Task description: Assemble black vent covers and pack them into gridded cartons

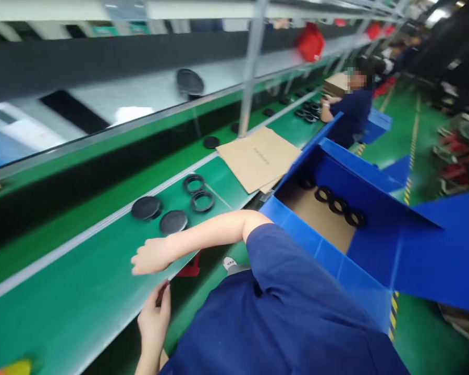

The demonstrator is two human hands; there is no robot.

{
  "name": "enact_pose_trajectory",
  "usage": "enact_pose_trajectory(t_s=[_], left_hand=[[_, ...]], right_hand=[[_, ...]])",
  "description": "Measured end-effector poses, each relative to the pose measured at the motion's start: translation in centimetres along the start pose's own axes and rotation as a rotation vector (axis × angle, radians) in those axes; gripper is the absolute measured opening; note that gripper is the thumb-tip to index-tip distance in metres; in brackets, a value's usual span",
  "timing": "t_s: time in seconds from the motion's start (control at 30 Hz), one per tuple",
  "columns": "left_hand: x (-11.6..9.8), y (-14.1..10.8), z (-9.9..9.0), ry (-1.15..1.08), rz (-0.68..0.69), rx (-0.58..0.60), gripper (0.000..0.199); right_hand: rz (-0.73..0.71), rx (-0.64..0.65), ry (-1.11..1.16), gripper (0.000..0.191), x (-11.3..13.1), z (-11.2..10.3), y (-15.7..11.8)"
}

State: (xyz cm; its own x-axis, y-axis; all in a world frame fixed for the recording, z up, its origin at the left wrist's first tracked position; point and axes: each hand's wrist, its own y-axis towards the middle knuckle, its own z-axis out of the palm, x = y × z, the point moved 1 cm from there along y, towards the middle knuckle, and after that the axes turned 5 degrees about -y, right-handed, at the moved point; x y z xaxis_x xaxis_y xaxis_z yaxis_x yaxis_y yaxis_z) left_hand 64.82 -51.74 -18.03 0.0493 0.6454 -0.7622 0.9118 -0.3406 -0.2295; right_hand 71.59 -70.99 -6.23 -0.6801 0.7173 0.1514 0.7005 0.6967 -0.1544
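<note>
My right hand (152, 257) hovers over the green work surface (82, 291), back upward, with its fingers curled under. Whatever those fingers may hold is hidden. Just below it, at the bench's front edge, my left hand (155, 311) has thumb and fingers bent together around a small dark brownish thing, too blurred to name. Beyond my right wrist lie a black round disc-like part (173, 222) and another black round part (146, 208). A black ring (193, 183) touches a second black ring (202, 201) a little farther right.
Flat cardboard sheets (260, 156) overlap the bench edge. At my right stands an open blue box (328, 255) with several black rings along its inner side. A metal post (252, 67) rises behind the bench to a shelf. A co-worker (349, 107) sits farther along.
</note>
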Motion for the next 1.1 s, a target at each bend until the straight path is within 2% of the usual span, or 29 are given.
enact_pose_trajectory(t_s=[0.07,0.13,0.2,0.3,0.37,0.47,0.53,0.63,0.7,0.77,0.87,0.97,1.1], left_hand=[[-5.1,3.2,2.6,0.068,0.168,0.128,0.045],[-9.9,5.3,4.6,0.121,0.342,0.229,0.044],[-14.1,6.4,6.4,0.154,0.526,0.309,0.042],[-19.2,6.7,9.8,0.145,0.839,0.489,0.04],[-21.6,6.2,12.7,0.114,1.069,0.7,0.041],[-23.9,4.7,17.6,0.135,1.39,1.022,0.05],[-24.9,3.5,20.8,0.222,1.546,1.13,0.064],[-26.2,1.8,25.1,0.378,1.699,1.115,0.099],[-27.1,0.9,28.0,0.458,1.764,1.054,0.123],[-27.8,0.6,30.9,0.522,1.781,0.985,0.134],[-28.1,1.2,35.4,0.614,1.717,0.887,0.132],[-27.3,2.3,39.1,0.696,1.666,0.824,0.117],[-25.7,3.5,41.9,0.793,1.68,0.738,0.093]], right_hand=[[0.107,-0.075,-0.074,0.012,-2.6,-1.8,-5.2],[0.236,-0.113,-0.115,0.016,-4.1,-2.8,-10.8],[0.353,-0.144,-0.089,0.02,-4.4,-2.6,-16.5],[0.583,-0.243,0.027,0.028,-3.5,-0.6,-25.0],[0.858,-0.364,0.103,0.031,-2.0,1.3,-30.5],[1.37,-0.525,0.192,0.031,1.5,4.1,-38.0],[1.69,-0.576,0.275,0.03,3.9,6.1,-42.2],[2.065,-0.601,0.434,0.029,7.0,9.4,-47.7],[2.205,-0.601,0.49,0.029,8.5,12.0,-50.9],[2.285,-0.599,0.505,0.028,9.3,14.8,-54.1],[2.394,-0.613,0.537,0.027,9.4,19.1,-59.6],[2.501,-0.626,0.577,0.026,7.7,23.3,-66.1],[2.676,-0.624,0.628,0.036,3.4,28.6,-75.1]])
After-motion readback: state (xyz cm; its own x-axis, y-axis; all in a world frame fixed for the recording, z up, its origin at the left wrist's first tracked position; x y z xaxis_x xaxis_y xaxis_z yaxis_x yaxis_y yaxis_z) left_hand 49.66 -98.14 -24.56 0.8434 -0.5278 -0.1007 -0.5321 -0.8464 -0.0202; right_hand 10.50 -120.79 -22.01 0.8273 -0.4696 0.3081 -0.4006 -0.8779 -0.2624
